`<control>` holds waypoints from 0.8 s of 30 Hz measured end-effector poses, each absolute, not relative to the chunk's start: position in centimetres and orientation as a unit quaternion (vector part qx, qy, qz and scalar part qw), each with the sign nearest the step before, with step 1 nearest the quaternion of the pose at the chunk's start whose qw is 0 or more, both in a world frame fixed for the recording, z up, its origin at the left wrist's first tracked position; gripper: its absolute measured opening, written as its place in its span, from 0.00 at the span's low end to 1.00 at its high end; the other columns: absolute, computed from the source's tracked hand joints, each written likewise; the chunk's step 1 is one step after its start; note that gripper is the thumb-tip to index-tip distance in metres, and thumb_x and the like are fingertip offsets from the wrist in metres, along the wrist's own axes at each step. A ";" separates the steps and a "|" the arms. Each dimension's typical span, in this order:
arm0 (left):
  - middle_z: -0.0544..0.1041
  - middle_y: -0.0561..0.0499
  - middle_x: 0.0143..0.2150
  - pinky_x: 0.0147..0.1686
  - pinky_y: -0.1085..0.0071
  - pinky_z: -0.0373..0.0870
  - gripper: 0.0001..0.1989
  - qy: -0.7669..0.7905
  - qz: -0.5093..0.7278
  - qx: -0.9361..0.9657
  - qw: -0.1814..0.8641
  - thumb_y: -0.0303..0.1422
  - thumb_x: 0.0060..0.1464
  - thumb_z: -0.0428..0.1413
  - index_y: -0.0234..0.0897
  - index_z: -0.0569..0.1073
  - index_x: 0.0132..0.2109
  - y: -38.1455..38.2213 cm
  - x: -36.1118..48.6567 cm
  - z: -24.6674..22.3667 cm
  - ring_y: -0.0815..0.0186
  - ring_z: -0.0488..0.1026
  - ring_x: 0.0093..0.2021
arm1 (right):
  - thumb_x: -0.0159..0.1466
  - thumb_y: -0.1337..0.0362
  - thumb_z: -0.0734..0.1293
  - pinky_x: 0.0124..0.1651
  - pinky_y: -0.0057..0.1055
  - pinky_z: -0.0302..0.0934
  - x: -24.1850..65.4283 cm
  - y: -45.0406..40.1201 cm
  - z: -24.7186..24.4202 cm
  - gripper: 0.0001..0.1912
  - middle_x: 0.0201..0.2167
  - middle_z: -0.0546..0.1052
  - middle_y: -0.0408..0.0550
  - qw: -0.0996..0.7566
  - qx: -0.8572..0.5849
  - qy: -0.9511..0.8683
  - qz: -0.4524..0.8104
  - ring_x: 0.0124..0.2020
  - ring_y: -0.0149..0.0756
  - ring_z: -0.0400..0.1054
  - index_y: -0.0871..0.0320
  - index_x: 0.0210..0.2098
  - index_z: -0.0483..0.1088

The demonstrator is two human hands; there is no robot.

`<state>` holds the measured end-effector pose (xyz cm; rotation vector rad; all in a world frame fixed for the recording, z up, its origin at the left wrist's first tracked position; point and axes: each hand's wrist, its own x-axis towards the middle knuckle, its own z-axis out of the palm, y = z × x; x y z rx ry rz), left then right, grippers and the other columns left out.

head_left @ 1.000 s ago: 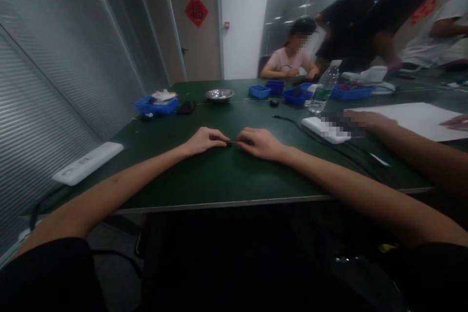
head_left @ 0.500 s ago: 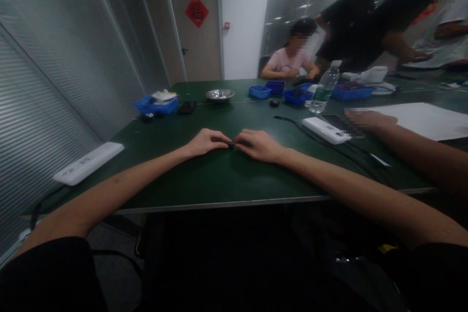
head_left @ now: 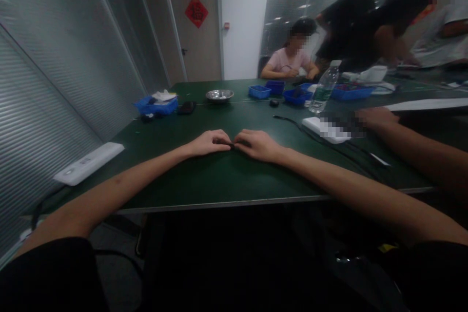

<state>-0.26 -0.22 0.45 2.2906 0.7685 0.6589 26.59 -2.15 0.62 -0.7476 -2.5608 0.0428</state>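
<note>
At the middle of the green table [head_left: 204,180], my left hand [head_left: 209,143] and my right hand [head_left: 258,145] meet fingertip to fingertip. Between them is a small dark object [head_left: 231,146], mostly covered by the fingers and too small to name. Thumb and fingers of the left hand are closed on its left side. The right hand pinches at its right side, with the other fingers curled over. Both wrists stay low, close to the tabletop.
Beyond my hands stand a metal bowl [head_left: 219,96], a blue tray [head_left: 156,105] and a water bottle [head_left: 325,87]. White power strips lie left [head_left: 89,163] and right [head_left: 321,128], with a black cable [head_left: 292,123]. A co-worker's arm [head_left: 413,139] reaches in from the right; other people are behind.
My left fingertips have shifted slightly and now cover more of the small dark object. My right hand has barely moved. At the right, the white sheet by the co-worker's arm has been lifted or moved back.
</note>
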 end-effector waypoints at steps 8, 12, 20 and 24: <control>0.79 0.45 0.52 0.50 0.63 0.71 0.19 0.331 0.230 0.865 0.298 0.48 0.59 0.62 0.38 0.83 0.48 2.1 -2.3 0.4 0.58 0.76 0.50 | 0.72 0.59 0.64 0.40 0.31 0.58 27.1 -2.2 1.2 0.11 0.43 0.78 0.51 0.246 -0.302 -0.921 0.011 0.37 0.36 0.70 0.58 0.47 0.75; 0.81 0.46 0.50 0.50 0.60 0.71 0.22 0.444 0.247 0.820 0.265 0.48 0.56 0.64 0.39 0.82 0.51 5.0 -6.2 0.4 0.57 0.77 0.49 | 0.71 0.60 0.65 0.40 0.32 0.59 27.5 -2.0 1.4 0.10 0.43 0.78 0.51 0.254 -0.314 -0.915 0.019 0.37 0.37 0.70 0.58 0.46 0.75; 0.84 0.45 0.41 0.50 0.59 0.72 0.13 0.649 0.340 0.673 0.099 0.39 0.50 0.68 0.37 0.84 0.41 7.6 -16.1 0.7 0.54 0.79 0.44 | 0.72 0.60 0.64 0.39 0.31 0.57 27.3 -2.2 1.5 0.10 0.42 0.77 0.51 0.245 -0.301 -0.921 0.025 0.35 0.35 0.68 0.58 0.46 0.74; 0.84 0.44 0.38 0.54 0.57 0.70 0.09 0.666 0.331 0.667 0.040 0.38 0.52 0.67 0.38 0.85 0.37 6.8 -18.2 1.3 0.51 0.79 0.46 | 0.72 0.60 0.64 0.38 0.31 0.57 27.4 -2.2 1.4 0.10 0.42 0.77 0.51 0.245 -0.303 -0.921 0.024 0.35 0.35 0.67 0.58 0.47 0.75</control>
